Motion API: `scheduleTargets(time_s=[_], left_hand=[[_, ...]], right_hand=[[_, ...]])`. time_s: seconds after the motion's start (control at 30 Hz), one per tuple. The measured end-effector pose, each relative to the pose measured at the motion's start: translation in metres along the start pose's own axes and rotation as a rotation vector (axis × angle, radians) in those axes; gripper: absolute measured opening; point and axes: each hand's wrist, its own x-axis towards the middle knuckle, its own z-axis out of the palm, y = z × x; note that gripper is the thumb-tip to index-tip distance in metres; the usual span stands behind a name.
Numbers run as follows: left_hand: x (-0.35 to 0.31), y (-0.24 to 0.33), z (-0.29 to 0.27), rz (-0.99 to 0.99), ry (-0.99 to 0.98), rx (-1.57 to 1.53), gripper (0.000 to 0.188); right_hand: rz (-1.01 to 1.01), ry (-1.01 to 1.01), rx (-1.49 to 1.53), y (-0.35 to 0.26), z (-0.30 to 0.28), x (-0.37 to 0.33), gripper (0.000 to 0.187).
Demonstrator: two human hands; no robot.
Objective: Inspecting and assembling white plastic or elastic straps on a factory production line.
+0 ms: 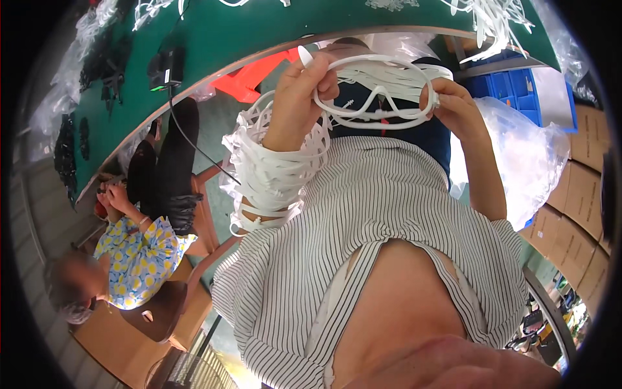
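Note:
Between my hands I hold a white goggle frame (379, 115) over my lap, its nose arch toward me. My left hand (301, 91) is closed in a pinch at its left end, and a white tip (305, 57) sticks up between thumb and fingers; I cannot tell what it belongs to. At the other end, the fingers of my right hand (450, 102) are closed on the frame's rim. Many looped white plastic frames (275, 172) are strung around my left forearm. Behind the held frame, a bundle of similar white strips (369, 76) lies across my lap.
A green-topped table (246, 32) runs across the far side, bearing white pieces (489, 23), black parts (113, 78) and a black device (166, 68) with a cable. Blue bins (505, 91), clear plastic bags (518, 142) and cartons (573, 188) stand at right. Another person (139, 259) sits at left.

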Motion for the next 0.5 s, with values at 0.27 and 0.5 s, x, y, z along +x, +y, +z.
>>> scheduleTargets(time_s=[0.27, 0.5], left_hand=[[-0.006, -0.003, 0.009, 0.112, 0.057, 0.108, 0.025], [-0.013, 0.003, 0.004, 0.206, 0.099, 0.204, 0.024]], right_hand=[[-0.005, 0.067, -0.548, 0.001, -0.006, 0.009, 0.028], [0.010, 0.060, -0.613, 0.011, -0.009, 0.021, 0.025]])
